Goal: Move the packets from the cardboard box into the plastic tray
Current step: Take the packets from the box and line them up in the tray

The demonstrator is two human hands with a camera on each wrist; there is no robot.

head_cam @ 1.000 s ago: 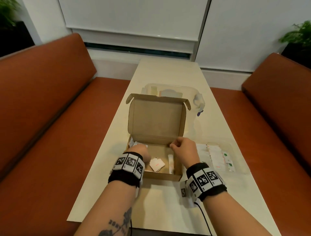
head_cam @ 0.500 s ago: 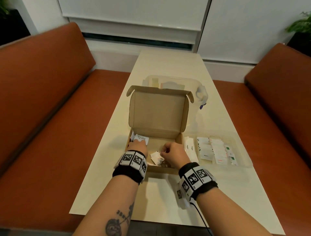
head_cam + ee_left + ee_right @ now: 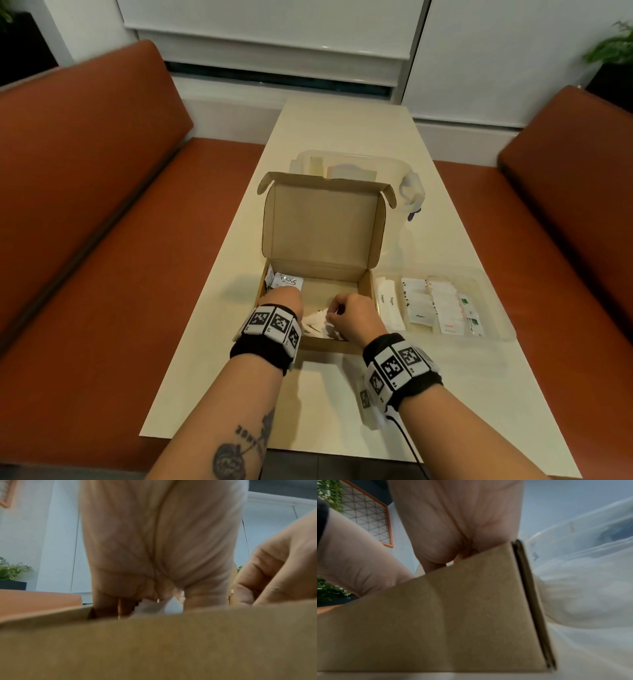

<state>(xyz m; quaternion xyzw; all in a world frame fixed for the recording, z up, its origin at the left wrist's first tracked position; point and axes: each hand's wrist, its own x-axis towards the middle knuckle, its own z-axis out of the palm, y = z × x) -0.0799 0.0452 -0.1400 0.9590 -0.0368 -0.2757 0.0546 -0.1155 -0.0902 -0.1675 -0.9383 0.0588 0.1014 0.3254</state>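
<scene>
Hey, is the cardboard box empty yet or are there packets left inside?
Not empty: the cardboard box holds a Stevia packet at its far left and white packets between the hands.

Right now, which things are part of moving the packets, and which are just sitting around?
Part of the job:
- cardboard box
- packets in the box
- Stevia packet
- plastic tray
- left hand, in the box
- right hand, pinching packets

Just sitting around:
- lidded clear container behind the box
- orange benches
- plants
</scene>
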